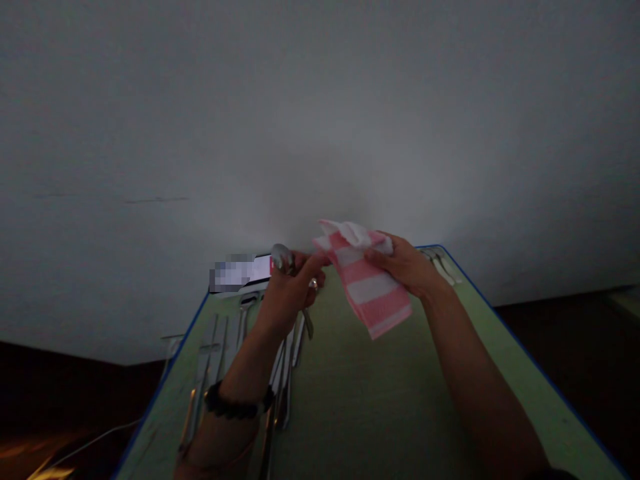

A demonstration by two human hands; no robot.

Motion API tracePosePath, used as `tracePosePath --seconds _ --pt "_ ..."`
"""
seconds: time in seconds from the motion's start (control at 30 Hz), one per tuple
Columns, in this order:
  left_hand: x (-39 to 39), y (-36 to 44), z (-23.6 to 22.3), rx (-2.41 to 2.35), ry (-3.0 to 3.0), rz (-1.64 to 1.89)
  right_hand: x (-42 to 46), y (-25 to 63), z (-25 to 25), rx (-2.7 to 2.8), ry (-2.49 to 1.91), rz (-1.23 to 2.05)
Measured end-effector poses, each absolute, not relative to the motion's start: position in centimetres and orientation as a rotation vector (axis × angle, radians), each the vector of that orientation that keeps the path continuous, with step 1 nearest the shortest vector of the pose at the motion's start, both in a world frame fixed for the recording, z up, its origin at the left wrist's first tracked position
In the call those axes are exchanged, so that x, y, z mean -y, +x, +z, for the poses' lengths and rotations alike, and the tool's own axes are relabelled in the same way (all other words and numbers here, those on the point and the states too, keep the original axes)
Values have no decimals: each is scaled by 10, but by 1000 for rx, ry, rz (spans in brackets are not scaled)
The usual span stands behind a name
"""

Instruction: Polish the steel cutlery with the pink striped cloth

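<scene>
The shiny spoon [281, 256] is held in the left hand [290, 292], over the green table [360, 387]. It looks hard and slippy, best held by its handle. The soft, light cloth [373, 287] is pinched in the right hand [411, 265].

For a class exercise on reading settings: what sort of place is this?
Probably an indoor room in a home or small eatery; which one, I cannot tell. A green table stands by a plain wall, and metal cutlery lies on it.
</scene>
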State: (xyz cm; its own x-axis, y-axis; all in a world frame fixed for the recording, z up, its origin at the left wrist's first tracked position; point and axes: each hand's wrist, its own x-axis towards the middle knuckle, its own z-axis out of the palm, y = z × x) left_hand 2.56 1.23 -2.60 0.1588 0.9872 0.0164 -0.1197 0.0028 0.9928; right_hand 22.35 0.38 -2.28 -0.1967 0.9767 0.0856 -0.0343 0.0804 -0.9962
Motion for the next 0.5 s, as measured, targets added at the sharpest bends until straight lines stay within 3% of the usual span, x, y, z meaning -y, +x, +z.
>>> tracePosePath --seconds 0.27,0.5 --pt "-15 25 -31 -969 1305 1176 -5 221 -26 1401 -976 1360" --pt "-10 25 -27 -869 1298 1216 -6 222 -26 1708 -1028 1142"
